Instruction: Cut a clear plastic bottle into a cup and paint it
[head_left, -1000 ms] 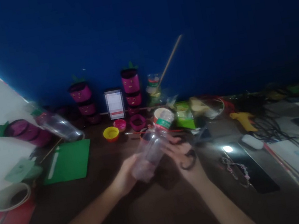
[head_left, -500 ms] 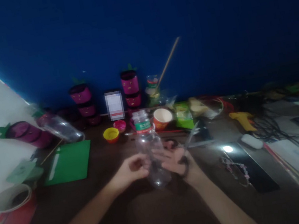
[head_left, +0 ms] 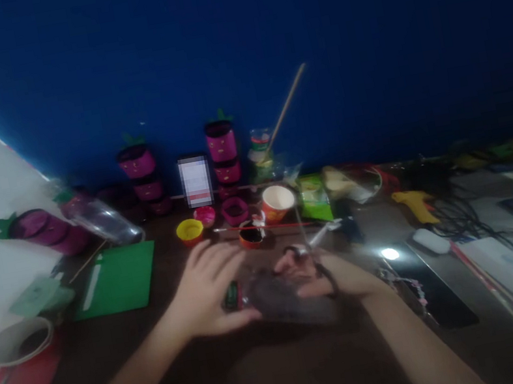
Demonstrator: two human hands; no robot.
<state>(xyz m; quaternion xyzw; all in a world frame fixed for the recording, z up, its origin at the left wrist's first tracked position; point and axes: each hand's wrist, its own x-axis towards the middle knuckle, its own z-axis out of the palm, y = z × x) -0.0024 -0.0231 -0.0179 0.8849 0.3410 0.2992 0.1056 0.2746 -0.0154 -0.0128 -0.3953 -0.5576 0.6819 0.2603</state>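
A clear plastic bottle [head_left: 283, 303] with a green and red label band lies sideways between my hands, blurred by motion. Its neck end points left into my left hand [head_left: 211, 289], which curves around it with thumb below and fingers above. How firmly those fingers press is hard to see. My right hand [head_left: 308, 272] has scissors [head_left: 327, 275] looped on its fingers by the dark handles, blades pointing away. Its fingertips also rest against the bottle's side. Beyond the hands stands a small dark-filled orange cup [head_left: 250, 235], with a red brush [head_left: 275, 225] lying behind it.
Purple stacked containers [head_left: 222, 142], a yellow cup [head_left: 190, 231] and a paper cup [head_left: 279, 204] stand towards the blue wall. Green card [head_left: 118, 279] lies left, beside another bottle [head_left: 105, 218]. On the right are a glowing phone [head_left: 436, 293], a yellow glue gun [head_left: 417, 207] and cables.
The bottle has turned from upright to lying sideways, its neck swinging left and towards me. My left hand has moved up around the neck end. The small dark-filled cup has come into view.
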